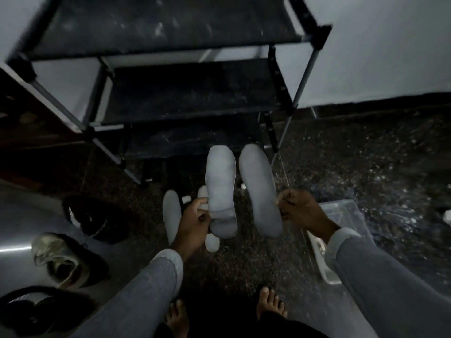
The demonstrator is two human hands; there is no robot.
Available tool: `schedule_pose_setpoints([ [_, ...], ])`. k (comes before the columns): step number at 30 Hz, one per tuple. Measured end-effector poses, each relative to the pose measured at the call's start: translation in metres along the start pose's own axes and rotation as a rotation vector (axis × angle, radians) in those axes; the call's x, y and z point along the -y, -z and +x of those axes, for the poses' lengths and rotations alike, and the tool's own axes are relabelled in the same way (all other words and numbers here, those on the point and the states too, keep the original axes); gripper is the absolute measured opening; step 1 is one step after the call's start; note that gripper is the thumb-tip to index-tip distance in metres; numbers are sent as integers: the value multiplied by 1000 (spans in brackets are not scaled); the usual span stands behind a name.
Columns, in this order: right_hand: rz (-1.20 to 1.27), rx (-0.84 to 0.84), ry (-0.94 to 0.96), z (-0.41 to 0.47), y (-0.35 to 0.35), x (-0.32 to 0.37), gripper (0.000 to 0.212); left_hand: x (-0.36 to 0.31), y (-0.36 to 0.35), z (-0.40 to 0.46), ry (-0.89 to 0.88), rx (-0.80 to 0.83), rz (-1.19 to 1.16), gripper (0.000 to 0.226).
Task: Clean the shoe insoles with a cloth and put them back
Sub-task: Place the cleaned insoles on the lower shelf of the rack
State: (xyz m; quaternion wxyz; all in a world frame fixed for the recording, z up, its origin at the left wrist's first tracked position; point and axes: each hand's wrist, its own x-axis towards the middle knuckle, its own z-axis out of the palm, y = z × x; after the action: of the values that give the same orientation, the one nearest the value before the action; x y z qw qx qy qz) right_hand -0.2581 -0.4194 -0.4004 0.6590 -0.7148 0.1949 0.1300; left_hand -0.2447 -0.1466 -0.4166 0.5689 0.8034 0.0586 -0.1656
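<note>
I hold two pale grey insoles up side by side above the speckled floor. My left hand point(192, 219) grips the left insole point(220, 189) at its heel end. My right hand point(299, 211) pinches the right insole point(260, 191) at its edge near the heel. Two more pale insoles lie on the floor below: one point(172, 215) left of my left hand, another point(211, 242) partly hidden behind that hand. No cloth is visible.
A black shoe rack point(185, 93) with metal poles stands straight ahead against the wall. Dark shoes point(97, 219) and a worn light shoe point(63, 257) lie at the left. A clear plastic tub point(341, 215) sits under my right arm. My bare feet point(271, 301) are at the bottom.
</note>
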Motion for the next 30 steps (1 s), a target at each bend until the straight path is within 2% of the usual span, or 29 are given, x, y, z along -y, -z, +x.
schedule_pose_setpoints([
  [6,-14,-47,46,-18,-3,47,24,-53,23,-25,-82,-21,-34,29],
  [10,-57,-77,147,-15,-6,78,24,-86,32,-13,-106,-41,-59,28],
  [17,-115,-175,204,41,-4,127,20,-143,47,60,-86,-61,-83,26],
  [19,-274,-208,266,60,-7,141,12,-156,50,85,-77,-45,-100,28],
  [21,-393,-241,311,78,-12,155,14,-167,52,108,-79,-34,-92,31],
  [25,-473,-278,329,122,-19,180,19,-182,53,156,-44,14,-112,35],
  [30,-481,-379,322,173,-21,194,17,-185,55,209,-15,-10,-68,40],
])
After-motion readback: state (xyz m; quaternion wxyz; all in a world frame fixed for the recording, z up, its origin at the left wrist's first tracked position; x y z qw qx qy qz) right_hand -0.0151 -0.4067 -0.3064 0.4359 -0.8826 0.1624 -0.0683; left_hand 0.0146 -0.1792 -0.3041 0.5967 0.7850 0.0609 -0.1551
